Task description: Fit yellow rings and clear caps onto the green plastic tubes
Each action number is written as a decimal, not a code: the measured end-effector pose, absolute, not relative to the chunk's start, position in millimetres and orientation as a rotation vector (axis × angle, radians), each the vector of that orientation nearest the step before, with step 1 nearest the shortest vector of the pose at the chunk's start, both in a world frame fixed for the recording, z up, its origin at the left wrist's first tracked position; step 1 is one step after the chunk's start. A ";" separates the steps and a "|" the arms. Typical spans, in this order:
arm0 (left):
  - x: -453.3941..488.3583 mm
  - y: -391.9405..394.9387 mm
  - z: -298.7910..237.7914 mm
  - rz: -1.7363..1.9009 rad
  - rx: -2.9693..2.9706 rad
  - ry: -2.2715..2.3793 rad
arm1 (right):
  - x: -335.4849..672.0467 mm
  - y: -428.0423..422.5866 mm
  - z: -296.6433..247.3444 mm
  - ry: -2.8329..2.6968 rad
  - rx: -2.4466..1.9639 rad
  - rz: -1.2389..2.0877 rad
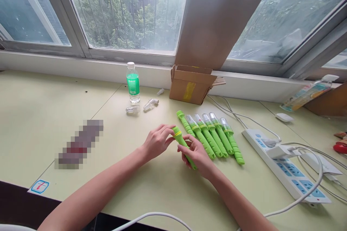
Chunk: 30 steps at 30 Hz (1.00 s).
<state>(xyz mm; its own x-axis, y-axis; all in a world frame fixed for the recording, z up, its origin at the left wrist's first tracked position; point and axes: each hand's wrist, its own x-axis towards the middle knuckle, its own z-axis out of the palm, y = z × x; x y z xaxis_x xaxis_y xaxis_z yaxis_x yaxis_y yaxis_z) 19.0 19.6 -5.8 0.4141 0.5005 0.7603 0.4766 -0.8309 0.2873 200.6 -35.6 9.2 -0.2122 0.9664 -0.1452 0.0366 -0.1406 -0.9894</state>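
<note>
I hold one green ribbed plastic handle over the pale table. My right hand is wrapped round its lower shaft. My left hand pinches the yellow-ringed top end with fingertips. Just to the right, several like green handles lie side by side in a row, most topped with clear caps, one without. Two loose clear caps lie farther back, near a water bottle.
An open cardboard box stands against the window sill. A white power strip with plugs and cables lies at the right; a cable crosses the near edge. A white mouse and a lying bottle are far right. A blurred patch lies at left.
</note>
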 end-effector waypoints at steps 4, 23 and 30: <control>19.1 19.8 -6.0 1.447 2.625 0.882 | 205.5 -32.0 9.5 -1.341 -1.171 1.407; 18.1 20.3 -5.6 1.390 2.627 0.914 | 204.7 -33.2 7.7 -1.317 -1.228 1.442; 18.1 19.4 -1.8 1.367 2.666 0.893 | 207.2 -30.4 11.9 -1.354 -1.148 1.491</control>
